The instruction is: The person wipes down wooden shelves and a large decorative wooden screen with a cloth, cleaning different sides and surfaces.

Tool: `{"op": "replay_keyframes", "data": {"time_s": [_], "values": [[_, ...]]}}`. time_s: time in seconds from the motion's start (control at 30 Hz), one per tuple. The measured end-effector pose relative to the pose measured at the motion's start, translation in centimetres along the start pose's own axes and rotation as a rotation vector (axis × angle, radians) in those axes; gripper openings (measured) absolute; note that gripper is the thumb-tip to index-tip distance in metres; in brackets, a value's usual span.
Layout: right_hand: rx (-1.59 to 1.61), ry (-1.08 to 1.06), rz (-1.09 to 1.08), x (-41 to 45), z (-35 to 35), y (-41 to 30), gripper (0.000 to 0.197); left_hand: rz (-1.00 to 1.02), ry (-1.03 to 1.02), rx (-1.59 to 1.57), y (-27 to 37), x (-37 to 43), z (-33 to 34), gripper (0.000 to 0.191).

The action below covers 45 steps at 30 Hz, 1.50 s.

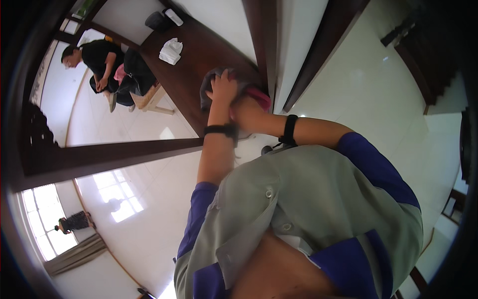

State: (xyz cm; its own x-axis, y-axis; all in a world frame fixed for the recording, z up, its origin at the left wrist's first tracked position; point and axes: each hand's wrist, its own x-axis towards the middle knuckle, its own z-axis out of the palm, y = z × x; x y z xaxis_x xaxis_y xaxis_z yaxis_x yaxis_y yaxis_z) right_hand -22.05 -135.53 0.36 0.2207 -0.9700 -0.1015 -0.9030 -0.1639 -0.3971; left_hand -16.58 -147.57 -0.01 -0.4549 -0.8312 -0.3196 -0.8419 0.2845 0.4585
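Observation:
A grey cloth item [206,88] with pink parts [260,98] lies bunched at the near end of a dark brown wooden surface [201,52]. My left hand [224,88] rests on top of the grey part with its fingers spread. Close beside it, to the right and lower, my right hand [244,112] is blurred against the pink part. Its fingers are hidden, so its grip does not show. Both wrists wear black bands. Farther along the wooden surface lies a crumpled white cloth or paper [171,51].
A black container [157,21] and a white cylindrical object [174,17] stand at the surface's far end. A seated person [102,63] is at the upper left, beside a light wooden stool [158,102]. Dark wooden posts and a white wall edge the surface's right side.

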Motion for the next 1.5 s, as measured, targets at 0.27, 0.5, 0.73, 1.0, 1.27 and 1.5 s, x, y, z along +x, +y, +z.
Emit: {"op": "replay_keyframes", "data": {"time_s": [0.27,0.5,0.73,1.0,1.27,1.5], "values": [[0.272,0.231,0.254,2.9,-2.0,1.9,0.028,0.036,-0.04,0.106,2.6,6.9,-1.9,0.063],[-0.012,0.311,0.324,4.8,-0.9,2.1,0.031,0.267,-0.158,0.269,-3.0,13.9,-1.1,0.062],[0.193,0.181,0.316,0.1,-1.2,1.4,0.035,0.187,-0.043,0.151,2.8,1.8,-1.6,0.052],[0.18,0.127,0.009,-6.6,-0.2,0.3,0.037,0.173,-0.048,0.154,0.3,-6.8,0.7,0.056],[-0.082,0.281,0.134,-0.9,0.0,2.5,0.024,0.088,-0.016,0.089,3.0,0.3,-1.5,0.057],[-0.081,0.276,0.271,-1.0,-1.0,1.1,0.028,0.038,0.038,0.075,3.6,0.4,-1.1,0.058]]}}
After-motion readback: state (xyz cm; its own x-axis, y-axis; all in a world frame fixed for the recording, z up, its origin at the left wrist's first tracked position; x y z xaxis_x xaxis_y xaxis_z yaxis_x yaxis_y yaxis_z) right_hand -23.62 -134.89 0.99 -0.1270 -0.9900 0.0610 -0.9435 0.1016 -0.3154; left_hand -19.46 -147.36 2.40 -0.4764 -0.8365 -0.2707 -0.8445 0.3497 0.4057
